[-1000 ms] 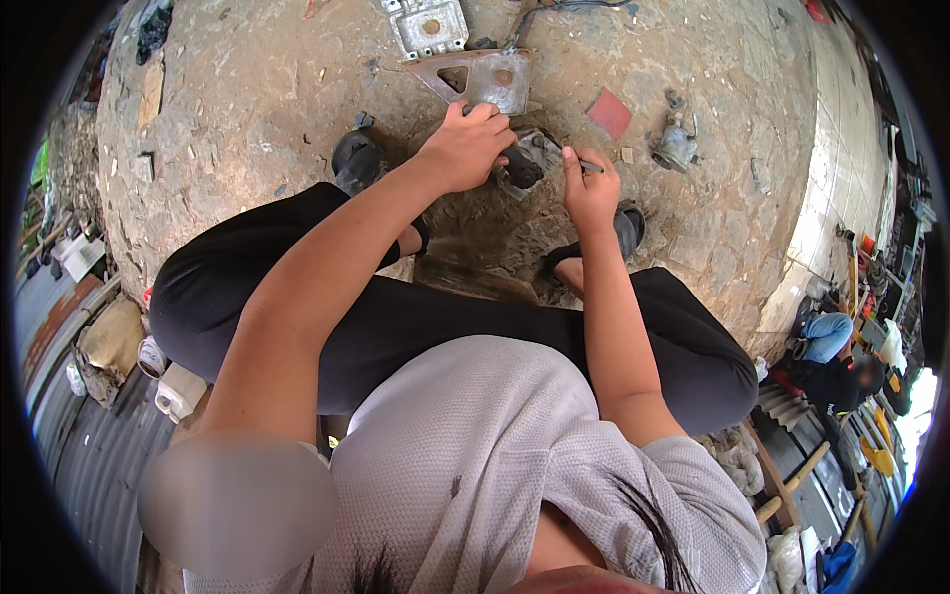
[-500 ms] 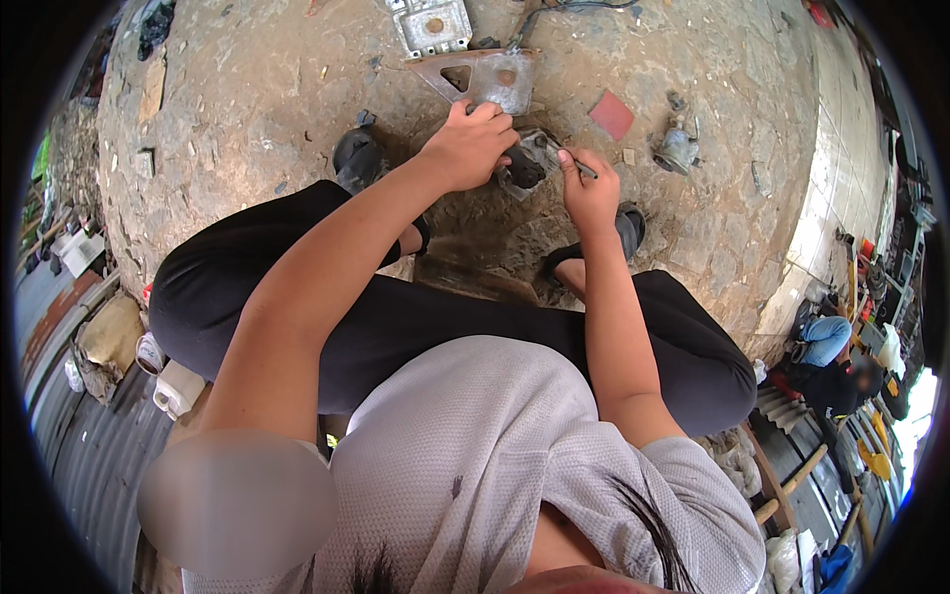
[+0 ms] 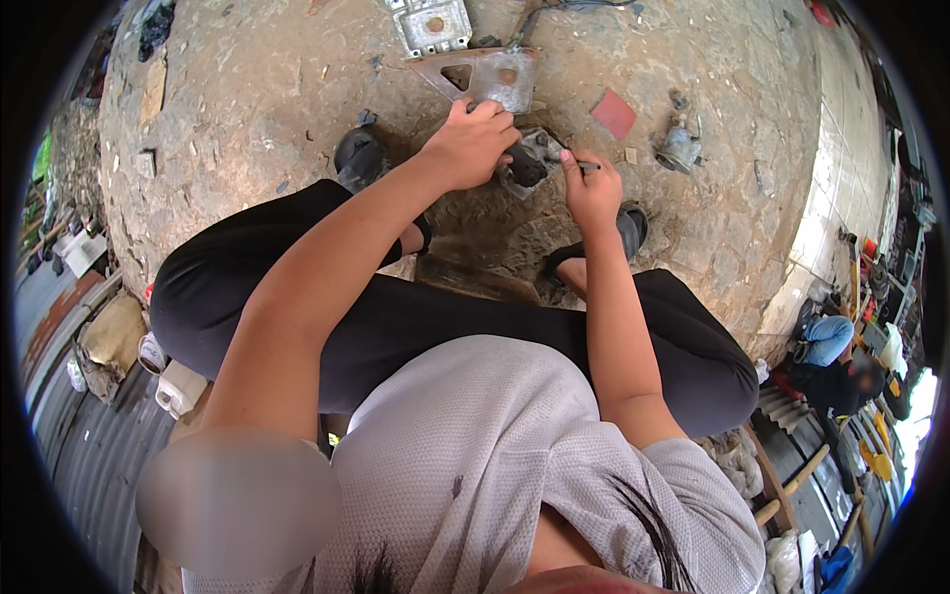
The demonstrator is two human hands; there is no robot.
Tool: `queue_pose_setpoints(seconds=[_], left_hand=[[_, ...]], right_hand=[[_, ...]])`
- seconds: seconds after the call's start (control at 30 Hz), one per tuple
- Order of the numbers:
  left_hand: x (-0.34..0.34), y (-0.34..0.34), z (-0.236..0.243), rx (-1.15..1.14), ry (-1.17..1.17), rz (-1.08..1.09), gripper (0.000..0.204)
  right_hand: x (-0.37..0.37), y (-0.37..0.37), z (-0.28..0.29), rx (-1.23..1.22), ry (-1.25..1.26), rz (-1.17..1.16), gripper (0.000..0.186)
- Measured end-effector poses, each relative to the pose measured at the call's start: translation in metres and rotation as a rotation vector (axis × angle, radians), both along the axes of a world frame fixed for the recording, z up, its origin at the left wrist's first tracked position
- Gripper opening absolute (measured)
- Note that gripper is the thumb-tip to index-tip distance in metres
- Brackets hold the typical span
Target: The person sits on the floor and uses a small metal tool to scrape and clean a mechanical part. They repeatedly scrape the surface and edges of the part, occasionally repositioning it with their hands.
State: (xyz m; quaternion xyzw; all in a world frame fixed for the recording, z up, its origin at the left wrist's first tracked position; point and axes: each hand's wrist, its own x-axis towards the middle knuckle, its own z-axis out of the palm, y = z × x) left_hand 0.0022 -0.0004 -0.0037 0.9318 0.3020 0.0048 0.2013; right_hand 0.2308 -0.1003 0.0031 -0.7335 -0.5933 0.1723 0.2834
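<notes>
On the ground between my feet lies a grey, grimy metal casting [image 3: 542,148] with a dark opening. My left hand [image 3: 473,147] is closed over its left side; the fingertips are partly hidden. A thin dark rod-like tool [image 3: 591,166] is pinched in my right hand [image 3: 594,188], with the thumb along it. Its tip meets or nears the casting's right side; I cannot tell if they touch. Just beyond my left hand is a triangular metal plate [image 3: 510,79] with holes.
A pale metal housing [image 3: 435,28] and a cable [image 3: 569,6] lie at the far side. To the right are a red square piece [image 3: 614,115] and a small metal carburetor-like part [image 3: 679,148]. Another person [image 3: 836,366] sits at the far right among clutter.
The tool in my right hand has turned to lie more level, and that hand has shifted very slightly right. My left hand keeps its place on the casting.
</notes>
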Motion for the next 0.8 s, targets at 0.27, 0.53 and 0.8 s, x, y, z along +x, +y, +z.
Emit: queue_pose_setpoints(seconds=[0.27,0.53,0.8], left_hand=[[-0.0007,0.0004,-0.0001,0.0,-0.031,0.001,0.032],[0.0001,-0.0001,0.0009,0.007,-0.007,0.001,0.033],[0.0008,0.0006,0.0,0.003,0.003,-0.003,0.033]], right_hand=[[-0.0029,0.0002,-0.0006,0.084,0.043,0.003,0.018],[-0.0017,0.0011,-0.0023,0.039,0.051,-0.016,0.018],[-0.0002,0.0023,-0.0029,0.005,0.065,0.014,0.019]])
